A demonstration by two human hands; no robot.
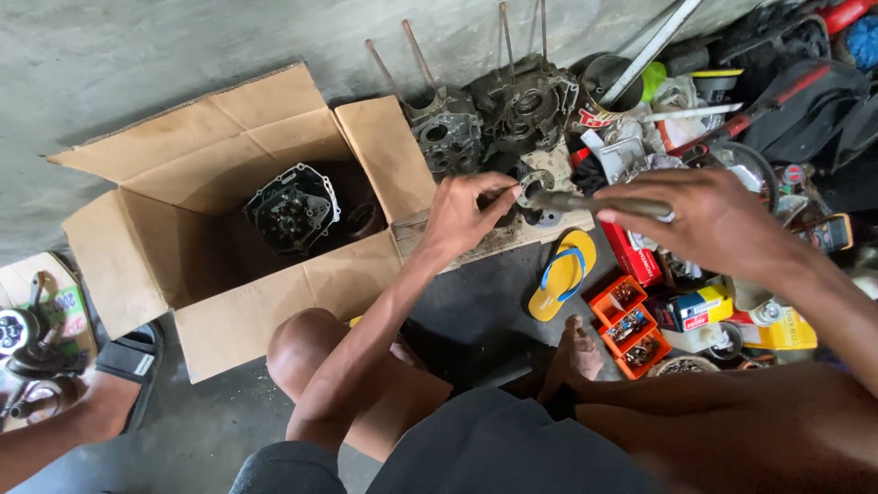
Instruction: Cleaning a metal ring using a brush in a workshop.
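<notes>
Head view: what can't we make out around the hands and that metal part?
- Metal ring part: partly covered by the left hand; its shape is unclear.
- Tool shaft: the handle end is hidden under the right hand.
- Engine part in the cardboard box: its lower side is lost in shadow.
- Small pieces in the orange trays: too small to identify.

To my left an open cardboard box (pixel 229 274) holds an engine cover (pixel 293 208). Engine cases (pixel 489 119) stand behind my hands; a sandal (pixel 561 273) and parts tray (pixel 629 327) lie between my knees.
</notes>
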